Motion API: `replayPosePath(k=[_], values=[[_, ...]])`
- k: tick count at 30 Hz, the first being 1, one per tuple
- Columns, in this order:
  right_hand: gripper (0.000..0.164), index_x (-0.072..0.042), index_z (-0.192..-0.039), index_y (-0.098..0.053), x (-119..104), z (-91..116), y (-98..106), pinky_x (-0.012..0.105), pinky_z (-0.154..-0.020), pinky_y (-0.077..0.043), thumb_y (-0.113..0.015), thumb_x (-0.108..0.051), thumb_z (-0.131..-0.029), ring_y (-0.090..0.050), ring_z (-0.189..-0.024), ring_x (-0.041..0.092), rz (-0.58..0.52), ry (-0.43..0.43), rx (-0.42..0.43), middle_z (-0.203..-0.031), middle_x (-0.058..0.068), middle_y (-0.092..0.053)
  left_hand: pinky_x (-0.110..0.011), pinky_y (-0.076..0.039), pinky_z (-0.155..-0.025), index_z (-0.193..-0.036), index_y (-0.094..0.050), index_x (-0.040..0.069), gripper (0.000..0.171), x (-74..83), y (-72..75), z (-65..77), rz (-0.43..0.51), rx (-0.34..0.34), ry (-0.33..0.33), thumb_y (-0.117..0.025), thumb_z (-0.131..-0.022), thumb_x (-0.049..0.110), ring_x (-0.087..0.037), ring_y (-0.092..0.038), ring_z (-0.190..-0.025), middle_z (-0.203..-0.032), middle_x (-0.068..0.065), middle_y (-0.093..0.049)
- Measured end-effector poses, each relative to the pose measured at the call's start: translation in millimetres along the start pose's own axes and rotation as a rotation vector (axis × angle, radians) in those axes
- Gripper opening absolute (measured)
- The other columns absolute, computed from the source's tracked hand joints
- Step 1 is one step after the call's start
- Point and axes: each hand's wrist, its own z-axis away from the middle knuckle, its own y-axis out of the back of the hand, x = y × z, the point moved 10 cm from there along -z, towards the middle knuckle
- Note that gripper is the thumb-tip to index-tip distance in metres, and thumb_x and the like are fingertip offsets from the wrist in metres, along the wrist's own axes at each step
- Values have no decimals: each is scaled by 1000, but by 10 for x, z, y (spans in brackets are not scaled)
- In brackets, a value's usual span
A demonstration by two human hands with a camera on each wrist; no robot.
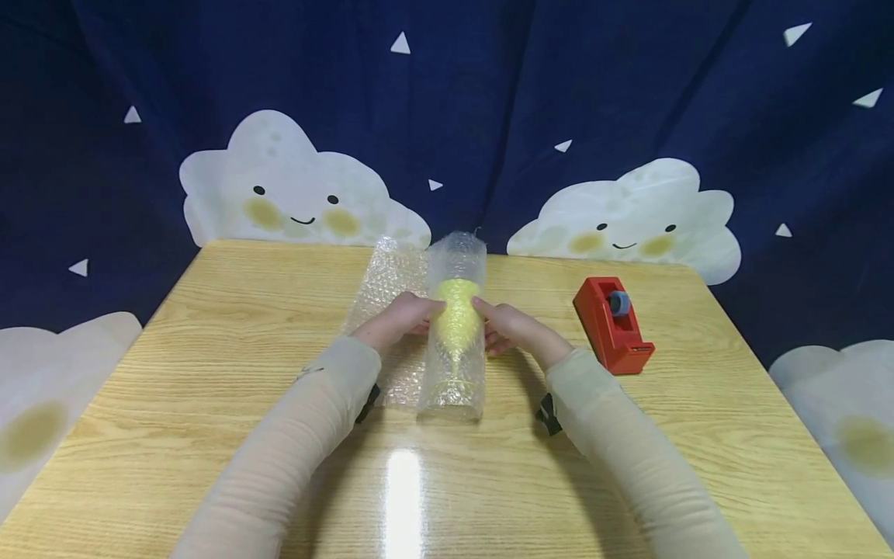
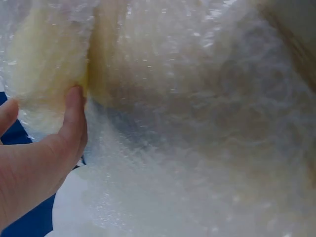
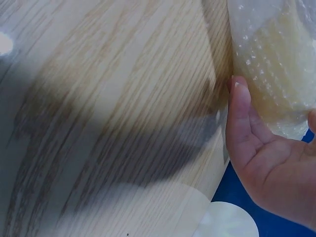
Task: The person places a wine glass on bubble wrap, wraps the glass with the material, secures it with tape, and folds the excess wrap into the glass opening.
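A yellow goblet (image 1: pixel 457 314) lies rolled in clear bubble wrap (image 1: pixel 457 256) mid-table, its bowl away from me and its foot towards me. A flat tail of the wrap stretches out to the left of the roll. My left hand (image 1: pixel 401 317) grips the roll's left side, thumb on top; the left wrist view shows its fingers (image 2: pixel 75 106) against the wrap. On the opposite side my right hand (image 1: pixel 513 328) holds the roll, thumb on top. In the right wrist view its fingers (image 3: pixel 240 116) lie along the lower side, by the tabletop.
A red tape dispenser (image 1: pixel 602 330) with a blue-cored roll stands on the wooden table (image 1: pixel 174 349) to the right of my right hand. Behind the table's far edge hangs a dark blue curtain (image 1: pixel 461 101) with cloud faces.
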Motion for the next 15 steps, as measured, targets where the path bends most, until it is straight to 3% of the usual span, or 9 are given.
replayPosePath(k=[5,10,15], values=[[65,6,-122,-49,-16,25,9,25,-61,-54,-25,-50,-99,-60,-67,12,2,5,9,-94,14,-65,-37,-51,-92,-132,-34,-14,63,56,-29,41,-33,-7,-6,-57,-89,26,-33,-62,-101,-124,-26,-53],[67,6,-122,-52,-19,36,29,29,-67,-56,-25,-51,-99,-62,-69,12,17,22,12,-108,23,-66,-38,-51,-91,-137,-32,-10,81,96,-32,68,-132,20,7,-59,-86,46,-30,-61,-98,-128,-22,-51],[68,7,-122,-52,-34,59,29,32,-72,-56,-25,-51,-99,-63,-72,13,23,36,14,-114,26,-63,-37,-52,-87,-135,-37,-10,80,97,1,38,-207,68,9,-61,-84,48,-26,-59,-92,-121,-20,-53]])
